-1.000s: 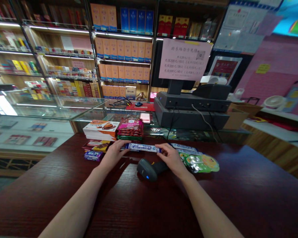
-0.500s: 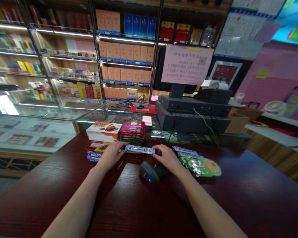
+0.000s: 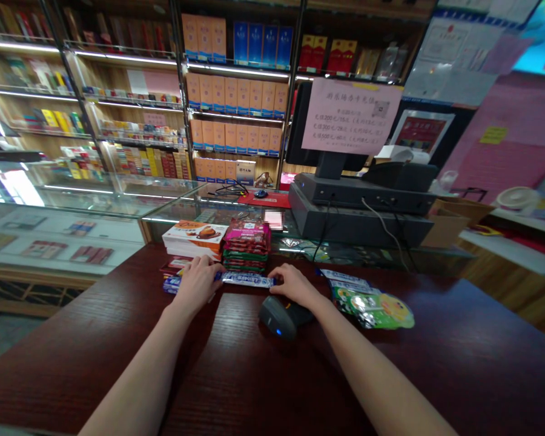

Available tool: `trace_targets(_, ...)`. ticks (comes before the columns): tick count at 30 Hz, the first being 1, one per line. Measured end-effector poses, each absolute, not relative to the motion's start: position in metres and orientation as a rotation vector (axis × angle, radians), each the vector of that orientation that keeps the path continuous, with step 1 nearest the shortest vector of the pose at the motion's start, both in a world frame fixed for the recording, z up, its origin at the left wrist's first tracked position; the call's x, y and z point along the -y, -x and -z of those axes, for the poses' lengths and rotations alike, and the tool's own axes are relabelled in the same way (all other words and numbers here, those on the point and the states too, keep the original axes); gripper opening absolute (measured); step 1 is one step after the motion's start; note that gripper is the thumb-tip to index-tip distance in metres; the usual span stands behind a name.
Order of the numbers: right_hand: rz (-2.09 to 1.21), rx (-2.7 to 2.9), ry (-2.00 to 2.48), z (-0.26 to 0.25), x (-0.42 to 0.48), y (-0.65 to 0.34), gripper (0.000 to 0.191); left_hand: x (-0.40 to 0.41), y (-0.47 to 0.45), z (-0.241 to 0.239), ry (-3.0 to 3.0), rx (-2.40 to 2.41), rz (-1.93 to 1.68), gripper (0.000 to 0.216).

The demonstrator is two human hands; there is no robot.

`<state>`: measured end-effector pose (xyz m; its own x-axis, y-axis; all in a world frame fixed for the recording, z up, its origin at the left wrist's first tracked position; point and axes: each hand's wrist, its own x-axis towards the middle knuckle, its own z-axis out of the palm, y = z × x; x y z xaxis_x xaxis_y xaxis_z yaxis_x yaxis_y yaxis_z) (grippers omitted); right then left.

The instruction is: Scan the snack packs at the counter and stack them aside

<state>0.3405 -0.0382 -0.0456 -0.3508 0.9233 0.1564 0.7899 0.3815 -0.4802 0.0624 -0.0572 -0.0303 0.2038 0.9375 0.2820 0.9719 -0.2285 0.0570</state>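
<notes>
A slim blue-and-white snack packet [image 3: 247, 279] lies level between my two hands, in front of a stack of red and green pouches [image 3: 246, 245]. My left hand [image 3: 197, 283] is closed on its left end, and my right hand [image 3: 291, 283] pinches the right end. Beneath and beside my left hand are a blue-purple packet [image 3: 171, 284] and a red packet, both partly hidden. Behind them sits a white-and-orange box [image 3: 193, 238]. A dark barcode scanner [image 3: 278, 317] lies just below my right hand, its blue light on.
Right of my right hand lie more blue-and-white packets [image 3: 352, 281] and a green pouch [image 3: 376, 307]. Beyond the dark wooden table [image 3: 236, 375] is a glass counter with a cash register [image 3: 358, 209] and a pink notice [image 3: 352, 116]. Stocked shelves line the back wall.
Both hands have brought the blue-and-white packet slightly left and down, in front of the pouch stack. The camera view has shifted a little.
</notes>
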Motion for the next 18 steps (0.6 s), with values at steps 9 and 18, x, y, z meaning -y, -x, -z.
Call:
trace_targets(9, -0.462, 2.308, 1.451, 0.053, 0.027, -0.332, 0.03, 0.057, -0.059, 0.034, 2.256, 1.968, 0.32, 0.027)
trace_targets(18, -0.52, 2.301, 1.401, 0.058, 0.024, -0.33, 0.039, 0.059, -0.058, 0.033, 2.229, 1.983, 0.256, 0.029)
